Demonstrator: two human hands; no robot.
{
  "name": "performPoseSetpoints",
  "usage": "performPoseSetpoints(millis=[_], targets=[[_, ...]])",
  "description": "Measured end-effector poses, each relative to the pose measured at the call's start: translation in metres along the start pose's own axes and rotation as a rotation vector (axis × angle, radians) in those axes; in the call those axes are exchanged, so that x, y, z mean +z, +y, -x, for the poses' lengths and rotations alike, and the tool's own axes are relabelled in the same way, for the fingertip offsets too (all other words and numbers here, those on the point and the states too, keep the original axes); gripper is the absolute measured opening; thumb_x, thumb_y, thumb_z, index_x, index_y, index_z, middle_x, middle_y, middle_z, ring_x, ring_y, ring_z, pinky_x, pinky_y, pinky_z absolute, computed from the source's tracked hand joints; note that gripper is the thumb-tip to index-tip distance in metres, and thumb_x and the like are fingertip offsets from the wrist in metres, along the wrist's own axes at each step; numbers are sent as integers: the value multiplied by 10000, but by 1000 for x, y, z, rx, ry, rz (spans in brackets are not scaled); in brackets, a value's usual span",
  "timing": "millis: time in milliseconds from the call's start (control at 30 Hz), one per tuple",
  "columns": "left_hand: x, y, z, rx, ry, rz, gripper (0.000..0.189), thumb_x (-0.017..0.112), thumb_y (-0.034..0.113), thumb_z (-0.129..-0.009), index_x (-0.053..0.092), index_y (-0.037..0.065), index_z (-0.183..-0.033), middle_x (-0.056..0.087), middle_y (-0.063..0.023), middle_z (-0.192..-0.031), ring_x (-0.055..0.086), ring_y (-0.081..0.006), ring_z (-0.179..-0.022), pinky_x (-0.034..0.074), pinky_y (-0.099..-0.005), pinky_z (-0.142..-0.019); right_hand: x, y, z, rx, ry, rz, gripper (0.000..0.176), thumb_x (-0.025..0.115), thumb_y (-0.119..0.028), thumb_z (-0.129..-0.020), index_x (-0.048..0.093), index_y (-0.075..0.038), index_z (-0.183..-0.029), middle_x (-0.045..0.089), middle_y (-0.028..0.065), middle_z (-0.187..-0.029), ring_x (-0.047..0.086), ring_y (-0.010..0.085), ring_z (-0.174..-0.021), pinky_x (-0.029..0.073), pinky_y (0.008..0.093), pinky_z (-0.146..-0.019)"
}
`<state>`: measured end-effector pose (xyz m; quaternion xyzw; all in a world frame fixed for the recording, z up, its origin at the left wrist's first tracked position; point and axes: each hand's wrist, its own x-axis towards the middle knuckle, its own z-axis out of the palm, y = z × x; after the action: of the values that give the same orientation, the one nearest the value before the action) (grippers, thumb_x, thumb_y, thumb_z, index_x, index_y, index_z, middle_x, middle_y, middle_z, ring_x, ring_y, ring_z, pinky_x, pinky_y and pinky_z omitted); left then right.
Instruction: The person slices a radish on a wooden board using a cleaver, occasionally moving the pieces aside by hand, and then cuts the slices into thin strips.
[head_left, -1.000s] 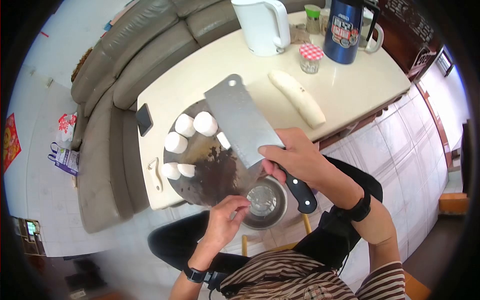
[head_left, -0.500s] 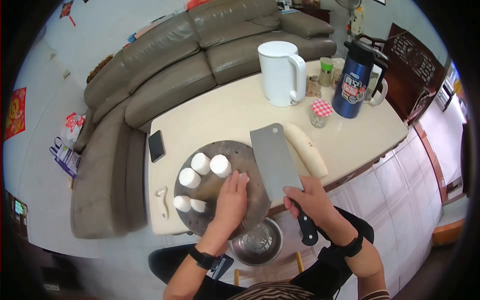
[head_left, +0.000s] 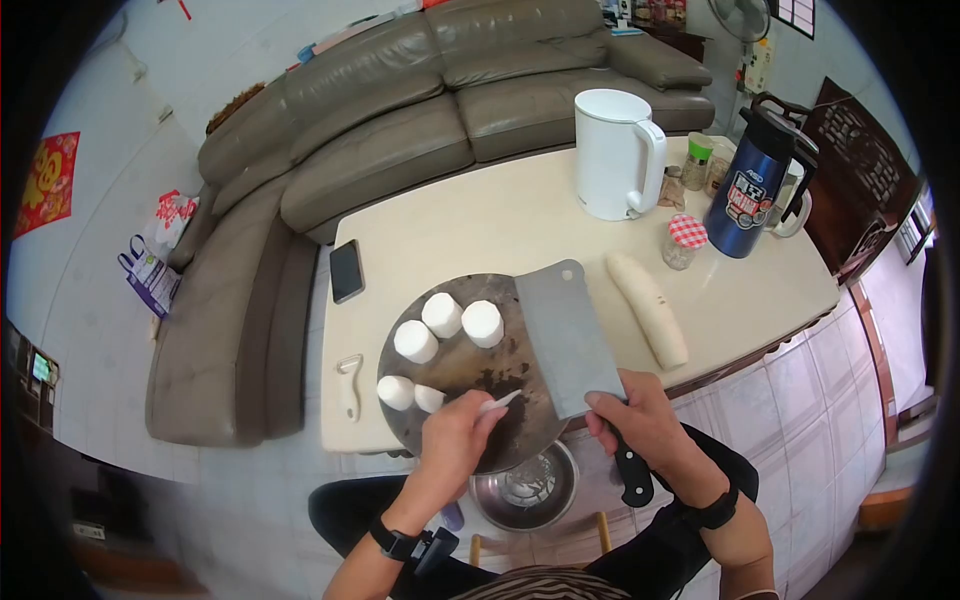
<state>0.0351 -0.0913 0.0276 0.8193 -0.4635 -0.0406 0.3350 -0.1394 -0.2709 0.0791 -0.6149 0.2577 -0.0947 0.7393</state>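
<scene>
My right hand (head_left: 640, 415) is closed on the black handle of a cleaver (head_left: 568, 335), whose broad blade lies flat over the right side of a round dark chopping board (head_left: 480, 370). Between the fingertips of my left hand (head_left: 457, 432) is a small thin white piece (head_left: 503, 400), above the front of the board. Several white chunks stand on the board: three thick ones, such as this chunk (head_left: 483, 324), at the back, and two smaller ones (head_left: 396, 392) at the left. A long peeled white radish (head_left: 648, 310) lies on the table, right of the cleaver.
On the table (head_left: 500, 225) are a phone (head_left: 347, 271), a peeler (head_left: 349, 388), a white kettle (head_left: 612, 155), a jar with a checked lid (head_left: 684, 243) and a blue flask (head_left: 745, 195). A metal bowl (head_left: 526, 488) sits below the board, near my legs.
My left hand has moved toward the front of the board and now pinches a thin white piece. The view has shifted, so the table things appear further right.
</scene>
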Motion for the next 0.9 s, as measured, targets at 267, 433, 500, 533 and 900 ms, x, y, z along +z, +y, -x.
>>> performPoseSetpoints(millis=[267,433,500,533,900], targets=[[-3,-4,-4,-240,-199,122,129,702,132,-905,697,17,-962,690,-131,-809,667,-327,-709,536,-369,-673,13,-1,-5,-3,-20,66,185,559,-130,-938,584,23,-837,590,47,-666,525,104,-510,428,256,-487],[12,-14,-3,86,88,-9,117,711,78,-878,710,-1,-964,687,-140,-1037,674,-332,-874,542,-381,-762,13,1,-5,1,-8,63,183,558,-126,-938,583,28,-844,590,48,-660,520,105,-498,425,255,-482],[9,-12,-3,66,146,28,113,726,53,-852,711,-1,-950,664,-163,-1113,664,-356,-933,544,-390,-787,12,1,-5,13,2,67,181,559,-125,-939,583,29,-848,591,49,-660,517,104,-493,423,255,-478],[6,-11,-3,70,162,67,115,729,1,-828,702,1,-940,680,-165,-1062,672,-354,-911,550,-387,-773,11,2,-5,1,-3,93,184,554,-122,-952,575,29,-849,597,44,-670,524,96,-489,420,248,-467],[-51,-21,68,383,206,-193,365,702,-136,-675,674,-14,-1017,682,-143,-934,676,-314,-819,559,-384,-687,24,27,10,-675,-152,834,71,610,-59,-845,566,-6,-863,591,143,-630,621,280,-529,482,401,-512]])
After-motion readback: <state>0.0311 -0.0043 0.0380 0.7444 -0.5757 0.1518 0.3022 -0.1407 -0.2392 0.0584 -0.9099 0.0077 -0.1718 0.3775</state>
